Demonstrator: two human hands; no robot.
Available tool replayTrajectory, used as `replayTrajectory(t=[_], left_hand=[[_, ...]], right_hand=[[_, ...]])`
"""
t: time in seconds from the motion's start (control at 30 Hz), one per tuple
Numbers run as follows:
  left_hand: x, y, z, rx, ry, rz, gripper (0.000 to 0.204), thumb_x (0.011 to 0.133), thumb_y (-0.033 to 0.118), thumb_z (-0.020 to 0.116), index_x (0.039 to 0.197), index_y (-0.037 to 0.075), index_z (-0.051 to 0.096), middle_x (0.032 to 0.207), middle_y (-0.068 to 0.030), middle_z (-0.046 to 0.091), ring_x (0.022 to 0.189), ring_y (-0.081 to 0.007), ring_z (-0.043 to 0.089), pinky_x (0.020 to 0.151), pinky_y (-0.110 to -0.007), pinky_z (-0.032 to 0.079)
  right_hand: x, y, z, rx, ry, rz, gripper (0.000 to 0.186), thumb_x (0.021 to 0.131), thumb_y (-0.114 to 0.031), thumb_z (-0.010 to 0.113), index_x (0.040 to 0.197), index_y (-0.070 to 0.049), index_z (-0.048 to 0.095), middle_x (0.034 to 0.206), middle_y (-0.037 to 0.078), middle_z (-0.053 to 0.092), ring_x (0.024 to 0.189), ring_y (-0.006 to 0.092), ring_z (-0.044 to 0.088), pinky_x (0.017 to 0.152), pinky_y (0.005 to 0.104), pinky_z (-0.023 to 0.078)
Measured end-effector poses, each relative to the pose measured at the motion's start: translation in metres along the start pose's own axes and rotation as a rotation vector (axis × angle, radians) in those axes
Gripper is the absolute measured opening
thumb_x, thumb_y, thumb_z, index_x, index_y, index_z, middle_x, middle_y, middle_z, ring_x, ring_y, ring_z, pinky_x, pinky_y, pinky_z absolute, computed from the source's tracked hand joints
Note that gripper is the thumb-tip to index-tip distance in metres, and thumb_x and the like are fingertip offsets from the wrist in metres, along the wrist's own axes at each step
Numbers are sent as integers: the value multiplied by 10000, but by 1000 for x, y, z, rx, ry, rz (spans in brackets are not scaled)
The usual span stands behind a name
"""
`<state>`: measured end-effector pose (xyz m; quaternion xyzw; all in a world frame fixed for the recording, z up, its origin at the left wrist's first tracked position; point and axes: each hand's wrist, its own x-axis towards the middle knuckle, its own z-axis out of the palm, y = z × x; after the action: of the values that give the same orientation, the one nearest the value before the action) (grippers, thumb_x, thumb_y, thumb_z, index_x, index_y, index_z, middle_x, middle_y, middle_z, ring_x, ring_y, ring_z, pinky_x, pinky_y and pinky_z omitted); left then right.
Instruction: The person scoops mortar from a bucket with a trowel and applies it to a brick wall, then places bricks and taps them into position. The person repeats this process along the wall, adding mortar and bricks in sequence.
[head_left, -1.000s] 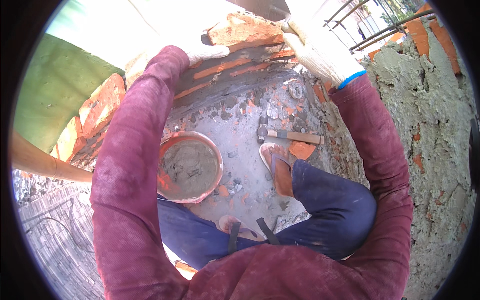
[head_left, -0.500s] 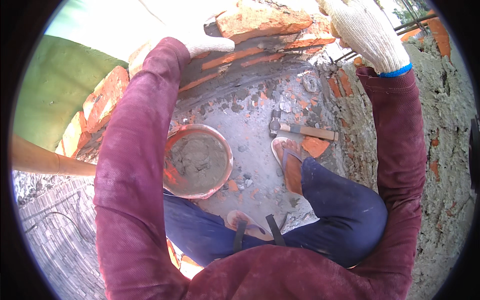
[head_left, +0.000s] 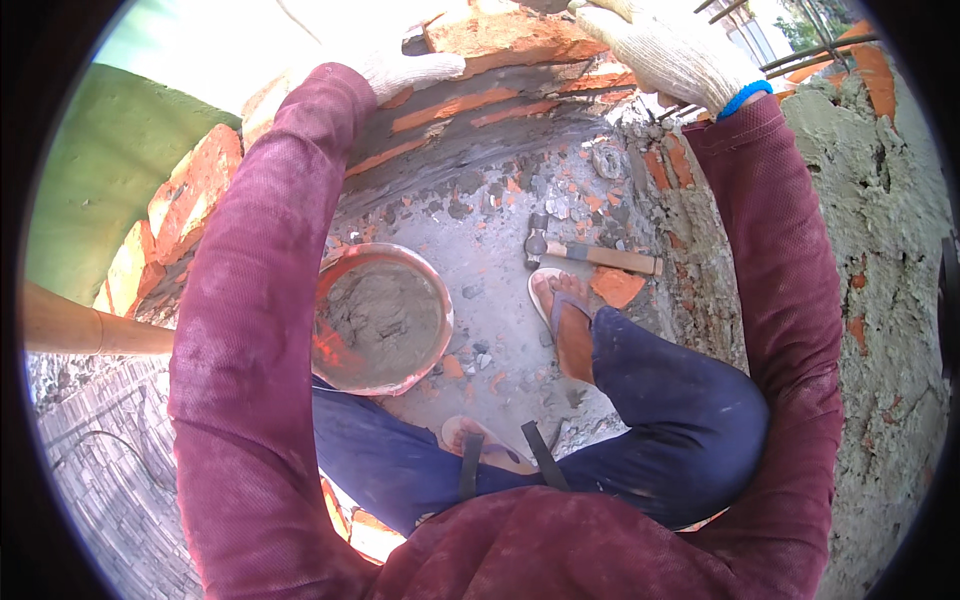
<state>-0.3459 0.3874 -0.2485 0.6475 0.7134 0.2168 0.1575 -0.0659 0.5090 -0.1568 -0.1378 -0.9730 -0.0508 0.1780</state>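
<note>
Nearest the camera: the person's maroon sleeves and blue trousers, crouched on a rubble-strewn floor [head_left: 500,330], feet in sandals. Just left of the knees sits a round orange pan of grey mortar [head_left: 380,318], about half full. Past the right foot lies a hammer [head_left: 590,255] with a wooden handle, beside a loose brick fragment [head_left: 615,287]. Neither is touched.

Further out, both arms reach up to the top of a low brick wall [head_left: 470,105]. The left hand [head_left: 405,72], in a white knit glove, rests flat against the left end of the top brick [head_left: 510,35]. The right hand [head_left: 665,45], gloved with a blue cuff, lies over the brick's right end. The hands are well apart, one at each end, pressing or steadying rather than clamped around it; the finger grip on the far side cannot be seen.

Judged step: seating or aligning the brick on the top course. The next move would likely call for a check that it sits level and in line with the course below, then pressing it down into the bed. Mortar pan and hammer stay within reach behind.
</note>
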Motion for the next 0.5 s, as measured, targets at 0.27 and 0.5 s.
replayTrajectory(t=[0.27,0.5], left_hand=[[4,18,-6,275,88,101,909,833,614,813,1540,93,580,1484,-209,643,1372,-389,594,1175,-485,439],[14,-6,20,3,0,-81,869,850,598,840,1549,148,584,1400,-137,701,1207,-285,678,1017,-436,557]], right_hand=[[-6,-5,-10,79,-83,188,272,1037,-240,564,1105,-50,746,1022,173,753,924,347,749,847,438,593],[6,-8,-24,120,-225,227,272,1050,-214,560,1193,-41,713,1059,191,749,967,381,733,867,469,571]])
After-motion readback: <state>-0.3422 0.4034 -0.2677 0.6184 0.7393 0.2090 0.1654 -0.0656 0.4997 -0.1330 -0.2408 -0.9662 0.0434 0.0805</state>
